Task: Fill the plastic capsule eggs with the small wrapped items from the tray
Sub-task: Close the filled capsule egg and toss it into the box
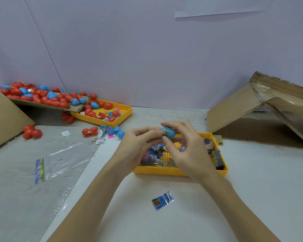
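From the head camera, both hands meet above the near yellow tray (164, 171). The right hand (187, 151) pinches a blue capsule egg half (171, 133) between thumb and forefinger, with a small wrapped item (166, 131) poking out of its open side. The left hand (138, 144) has its fingers curled in toward that same half, fingertips touching the wrapped item; whether it truly grips it I cannot tell for sure, though the fingers close on it narrowly.

Under the hands, the tray holds a jumble of wrapped packets (156, 154), some blue-printed, one pink. One loose blue packet (162, 200) lies on the white table (252, 189) nearer the person, well apart from the tray.

To the left, a second yellow tray (124, 114) holds red and blue eggs, and a heap of mostly red eggs (42, 96) spills off a cardboard flap (47, 106) behind it. Open blue halves (115, 131) lie just in front of that tray, beside a split red egg (89, 131). A clear plastic bag (68, 158) lies flat at left. A cardboard box (243, 109) stands tipped at right.
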Tool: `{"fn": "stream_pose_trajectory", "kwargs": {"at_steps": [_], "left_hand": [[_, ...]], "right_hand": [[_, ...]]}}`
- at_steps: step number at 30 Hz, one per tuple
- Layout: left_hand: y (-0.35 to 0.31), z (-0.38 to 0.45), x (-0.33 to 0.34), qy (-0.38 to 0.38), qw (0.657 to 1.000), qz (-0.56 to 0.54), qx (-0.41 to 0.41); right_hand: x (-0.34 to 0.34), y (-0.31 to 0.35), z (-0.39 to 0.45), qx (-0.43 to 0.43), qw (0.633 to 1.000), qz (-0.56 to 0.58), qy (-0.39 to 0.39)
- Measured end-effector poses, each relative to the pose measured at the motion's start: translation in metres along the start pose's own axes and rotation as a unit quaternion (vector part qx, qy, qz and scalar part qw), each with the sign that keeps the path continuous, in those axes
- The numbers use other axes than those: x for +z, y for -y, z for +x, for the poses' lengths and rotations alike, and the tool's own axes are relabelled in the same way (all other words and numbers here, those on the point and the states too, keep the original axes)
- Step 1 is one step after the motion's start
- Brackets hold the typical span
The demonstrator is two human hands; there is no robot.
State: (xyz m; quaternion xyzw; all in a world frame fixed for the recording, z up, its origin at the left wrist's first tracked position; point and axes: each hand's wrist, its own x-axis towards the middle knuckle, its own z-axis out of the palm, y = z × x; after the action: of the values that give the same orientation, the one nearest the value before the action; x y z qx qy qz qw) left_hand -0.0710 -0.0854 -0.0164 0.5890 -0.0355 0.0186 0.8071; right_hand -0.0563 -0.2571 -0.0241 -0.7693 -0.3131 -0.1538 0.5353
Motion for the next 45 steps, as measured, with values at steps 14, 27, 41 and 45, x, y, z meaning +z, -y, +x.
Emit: {"fn": "stream_pose_trajectory", "kwargs": {"at_steps": [14,27,41,45], "left_hand": [[0.014,-0.003,0.018,-0.018,0.991,0.043,0.127],[0.012,-0.003,0.019,0.062,0.980,-0.169,0.084],[0.006,-0.007,0.019,0.039,0.981,-0.119,0.147],[0.005,-0.008,0.017,0.035,0.986,-0.076,0.143]], "right_hand": [[-0.001,0.003,0.006,0.177,0.897,0.405,0.010],[0.005,0.003,0.005,0.136,0.904,0.405,-0.005],[0.011,0.011,0.002,0.077,0.933,0.350,-0.010],[0.008,0.012,0.000,0.075,0.942,0.327,-0.001]]}}
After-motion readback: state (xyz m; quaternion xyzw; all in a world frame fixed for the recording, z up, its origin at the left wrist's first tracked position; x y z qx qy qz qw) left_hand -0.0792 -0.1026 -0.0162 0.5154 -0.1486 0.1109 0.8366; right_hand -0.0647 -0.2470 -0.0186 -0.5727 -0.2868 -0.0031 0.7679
